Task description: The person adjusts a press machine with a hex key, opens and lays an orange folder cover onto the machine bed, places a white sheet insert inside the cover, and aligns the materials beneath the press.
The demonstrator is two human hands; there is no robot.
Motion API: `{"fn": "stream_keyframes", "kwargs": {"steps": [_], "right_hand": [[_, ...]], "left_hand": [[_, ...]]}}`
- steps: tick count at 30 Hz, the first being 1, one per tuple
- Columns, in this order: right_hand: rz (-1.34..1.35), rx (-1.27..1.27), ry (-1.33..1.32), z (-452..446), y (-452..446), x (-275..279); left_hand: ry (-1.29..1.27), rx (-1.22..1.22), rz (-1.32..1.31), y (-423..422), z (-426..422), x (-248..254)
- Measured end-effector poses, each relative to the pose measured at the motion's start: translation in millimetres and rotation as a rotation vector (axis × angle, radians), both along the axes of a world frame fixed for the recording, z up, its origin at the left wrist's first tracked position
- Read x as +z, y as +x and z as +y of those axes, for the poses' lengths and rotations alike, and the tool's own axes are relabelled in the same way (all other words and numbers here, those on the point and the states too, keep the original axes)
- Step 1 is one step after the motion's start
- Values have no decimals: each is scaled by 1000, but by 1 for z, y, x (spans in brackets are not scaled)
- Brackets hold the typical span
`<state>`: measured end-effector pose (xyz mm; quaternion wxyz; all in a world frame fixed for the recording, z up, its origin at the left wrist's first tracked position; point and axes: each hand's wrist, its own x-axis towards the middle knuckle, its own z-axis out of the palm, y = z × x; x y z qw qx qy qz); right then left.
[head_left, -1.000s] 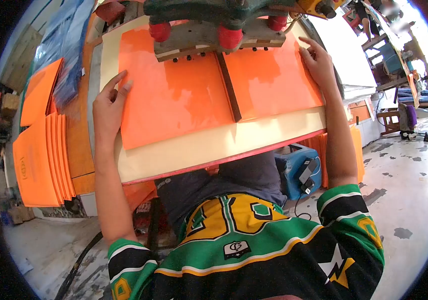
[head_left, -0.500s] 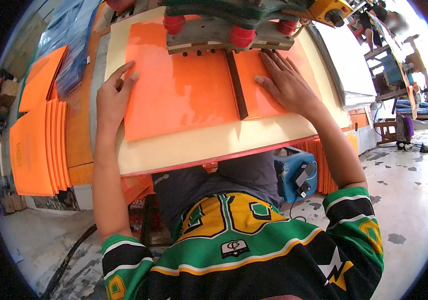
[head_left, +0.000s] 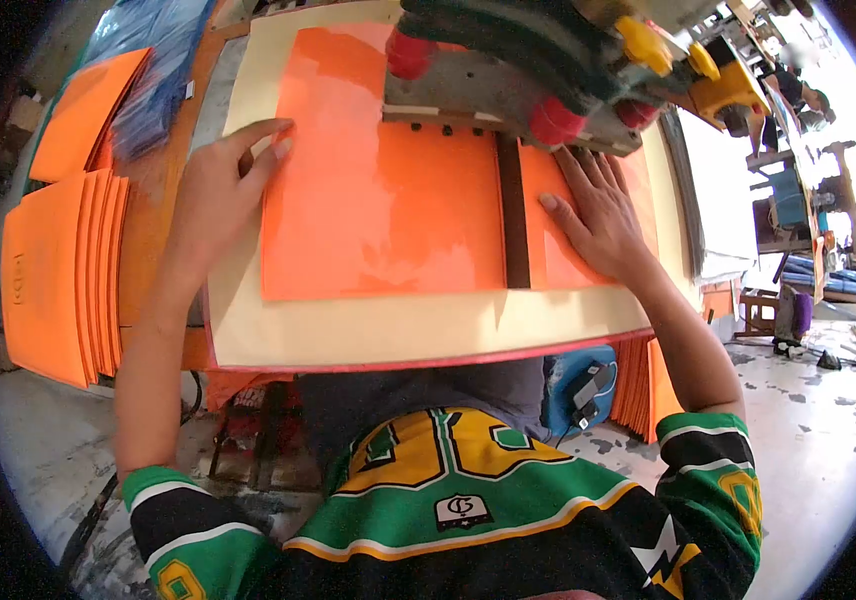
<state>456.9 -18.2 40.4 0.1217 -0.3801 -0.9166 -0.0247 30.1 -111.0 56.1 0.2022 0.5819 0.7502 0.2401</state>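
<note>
Glossy orange sheet (head_left: 388, 225) lies flat betw. the L hand (head_left: 223, 190) & R hand (head_left: 600, 225), its far part under the machine's gray plate (head_left: 483, 90), w/ 1 dark strip (head_left: 513, 220) running front-to-back just left of the R hand. L hand: loosely curled, thumb & forefinger a bit apart, tips at the sheet's left edge; can't tell if they pinch it. R hand: flat, fingers slightly spread, resting on the sheet, gripping nothing, fingertips v. close to the plate. To steady the sheet well, I'd say: light, even R palm pressure, L tips square to the edge, no shove that skews the strip, fingertips clear of the plate. Beneath both hands: cream board (head_left: 428, 330). Above & betw. them: dark green machine head (head_left: 508, 60) w/ 3 red knobs (head_left: 560, 122). Left of L hand: wooden tabletop (head_left: 148, 230), folded orange stack (head_left: 48, 280), blue plastic film (head_left: 153, 110) farther off. Right of R hand: white sheets (head_left: 723, 190). Bodyward of R hand: blue box (head_left: 560, 400).
</note>
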Motion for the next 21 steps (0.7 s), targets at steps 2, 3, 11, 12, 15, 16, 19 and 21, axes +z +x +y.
{"fn": "stream_keyframes", "kwargs": {"steps": [2, 3, 11, 12, 15, 16, 19, 21], "right_hand": [[-62, -74, -70, -1, 1, 2], [-25, -43, -57, -1, 0, 2], [-60, -51, -207, -1, 7, 8], [-83, -74, -251, -4, 14, 6], [-102, -70, -262, -3, 21, 0], [-131, -73, -280, -3, 23, 1], [-238, 252, -43, -2, 43, -6], [-214, 133, -296, -10, 49, 2]], "left_hand": [[261, -154, 133, -17, 26, -17], [266, -142, 127, -23, 42, -25], [525, -480, 322, -33, 100, -53], [529, -465, 308, -29, 98, -50], [380, -469, 246, -30, 98, -46], [366, -477, 229, -33, 98, -46], [367, -471, 190, -31, 96, -44], [372, -468, 173, -31, 95, -45]]}}
